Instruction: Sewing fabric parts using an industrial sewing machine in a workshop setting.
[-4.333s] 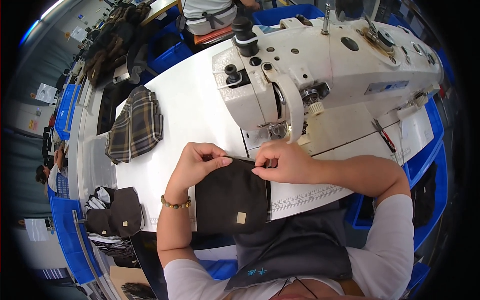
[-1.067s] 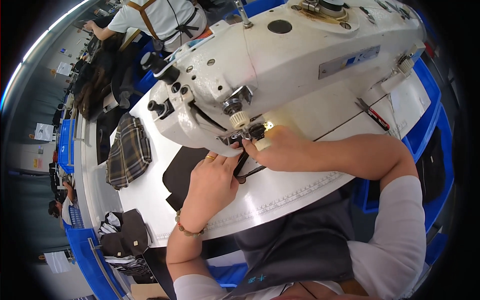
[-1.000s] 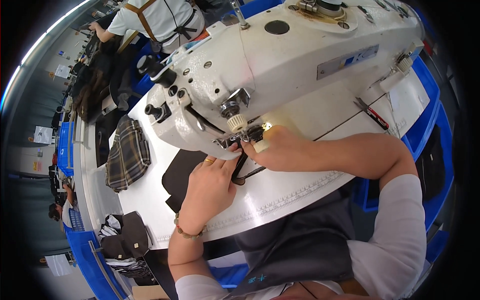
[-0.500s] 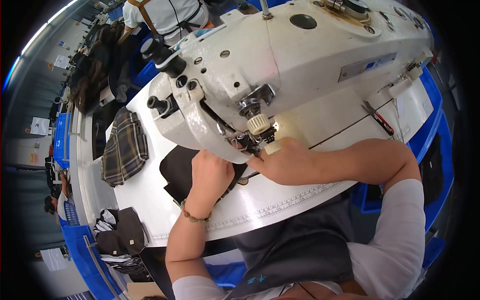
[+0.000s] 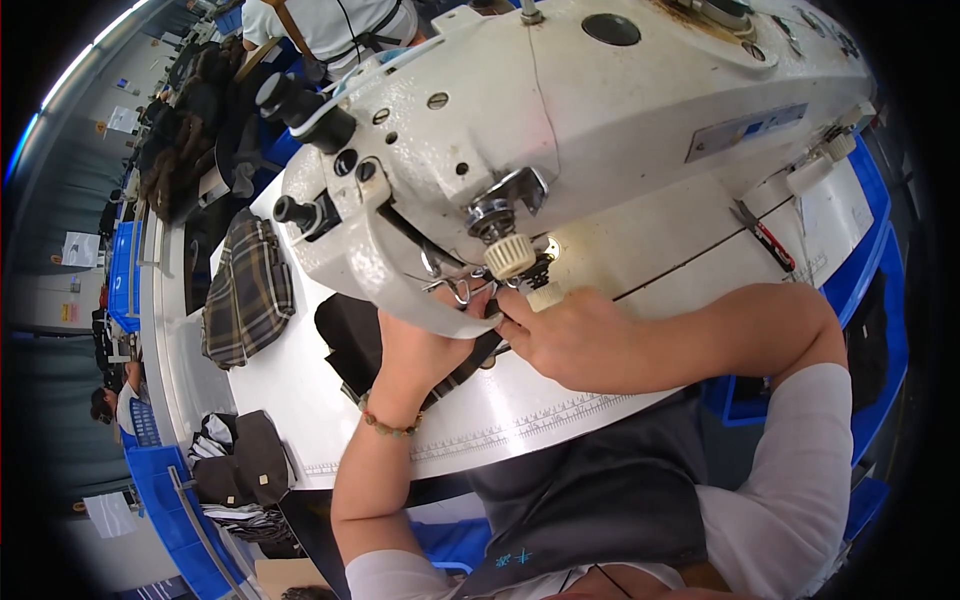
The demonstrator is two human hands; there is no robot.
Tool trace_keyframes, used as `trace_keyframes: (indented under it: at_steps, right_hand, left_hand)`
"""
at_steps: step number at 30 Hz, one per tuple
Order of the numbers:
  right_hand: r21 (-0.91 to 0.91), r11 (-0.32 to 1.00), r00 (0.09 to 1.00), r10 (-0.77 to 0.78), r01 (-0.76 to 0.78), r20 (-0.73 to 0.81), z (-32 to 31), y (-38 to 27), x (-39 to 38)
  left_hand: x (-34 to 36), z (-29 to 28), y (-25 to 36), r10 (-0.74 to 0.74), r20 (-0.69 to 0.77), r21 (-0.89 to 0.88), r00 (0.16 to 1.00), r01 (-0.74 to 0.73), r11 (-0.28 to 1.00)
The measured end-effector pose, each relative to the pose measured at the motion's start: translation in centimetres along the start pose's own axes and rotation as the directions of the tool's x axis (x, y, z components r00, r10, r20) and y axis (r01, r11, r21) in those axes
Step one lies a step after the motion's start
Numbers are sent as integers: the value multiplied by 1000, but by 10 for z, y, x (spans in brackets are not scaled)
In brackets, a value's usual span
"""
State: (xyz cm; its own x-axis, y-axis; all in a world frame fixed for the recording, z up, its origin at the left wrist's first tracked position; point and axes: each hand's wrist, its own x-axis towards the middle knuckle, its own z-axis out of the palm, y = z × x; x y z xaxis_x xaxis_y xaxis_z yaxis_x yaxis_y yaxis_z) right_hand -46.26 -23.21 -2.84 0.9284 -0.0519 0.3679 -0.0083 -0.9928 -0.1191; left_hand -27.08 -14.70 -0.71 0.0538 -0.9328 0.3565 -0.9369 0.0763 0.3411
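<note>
A white sewing machine [image 5: 620,130] spans the upper middle of the view. Under its head a dark cloth piece [image 5: 345,340] lies on the white table. My left hand [image 5: 425,355], with a bead bracelet [image 5: 385,425] at its wrist, reaches in from the left over this cloth. Part of its fingers is hidden behind the curved white guard; its fingertips are closed by the needle area. From the right, my right hand [image 5: 575,340] meets it there, thumb and fingers pinched on a dark edge of cloth just below the cream tension knob [image 5: 510,256].
Folded plaid cloth [image 5: 245,295] rests at the table's left. Red-handled snips [image 5: 765,238] lie right of the machine. A printed ruler strip [image 5: 530,425] follows the front edge. Dark garments [image 5: 245,460] hang at lower left near a blue bin [image 5: 185,520]. Another person [image 5: 350,35] sits beyond.
My left hand has moved forward and right, its fingers now up behind the guard beside the needle. My right fingers have shifted slightly and pinch more tightly. The view has shifted a little.
</note>
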Motion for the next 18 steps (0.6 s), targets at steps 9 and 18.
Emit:
trace_keyframes:
  at_steps: [9, 18]
  right_hand:
    - [57, 998, 999, 31, -30, -20, 2, -1, -3]
    - [-85, 993, 996, -84, 85, 15, 1, -3, -3]
  left_hand:
    - [1, 0, 1, -19, -4, -27, 1000, 19, 999]
    - [-3, 5, 8, 131, -16, 161, 991, -127, 979]
